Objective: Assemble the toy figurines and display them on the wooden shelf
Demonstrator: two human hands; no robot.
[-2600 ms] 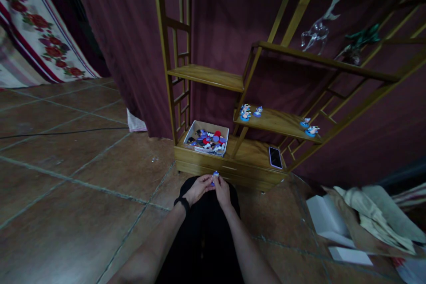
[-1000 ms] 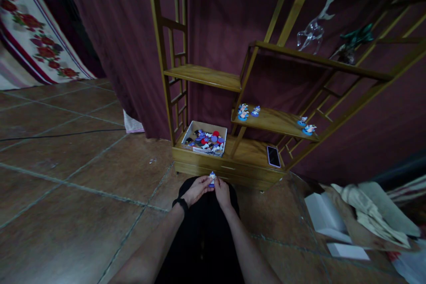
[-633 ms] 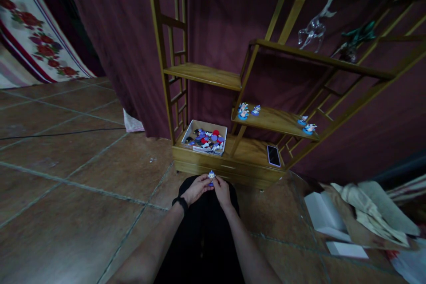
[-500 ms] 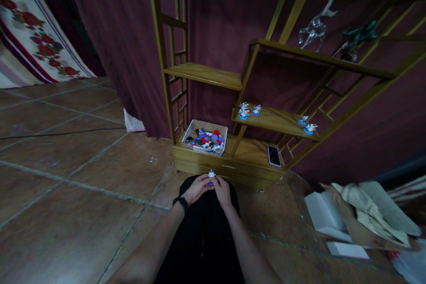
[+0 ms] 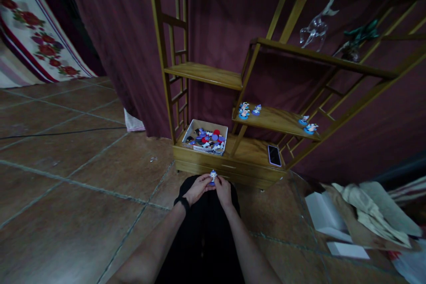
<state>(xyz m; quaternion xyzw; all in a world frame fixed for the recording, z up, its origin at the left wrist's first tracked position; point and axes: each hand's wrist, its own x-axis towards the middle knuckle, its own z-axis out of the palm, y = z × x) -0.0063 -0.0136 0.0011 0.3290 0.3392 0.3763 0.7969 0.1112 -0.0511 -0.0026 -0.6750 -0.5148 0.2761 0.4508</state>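
Pinching a small purple-and-white figurine (image 5: 213, 176) upright above a lap in black trousers (image 5: 203, 230), the left hand (image 5: 199, 189) and right hand (image 5: 223, 189) meet with their fingers drawn narrow around it, one hand on each side. The hold looks like fingertips only, so a slip could drop it onto the lap or the tiled floor (image 5: 126, 195). Whether its purple base (image 5: 212, 183) is firmly joined is too small to tell; if loose, twisting might part them.

Just beyond the knees, a shallow box (image 5: 213, 127) of jumbled toy pieces sits near the front edge of a low wooden cabinet (image 5: 253, 173); a bump could tip it. A phone (image 5: 274, 155) lies farther right. Above, blue-based figurines (image 5: 244, 115) and a purple one (image 5: 256, 110) stand on a shelf (image 5: 278, 119); a careless reach might topple those nearest its edge.
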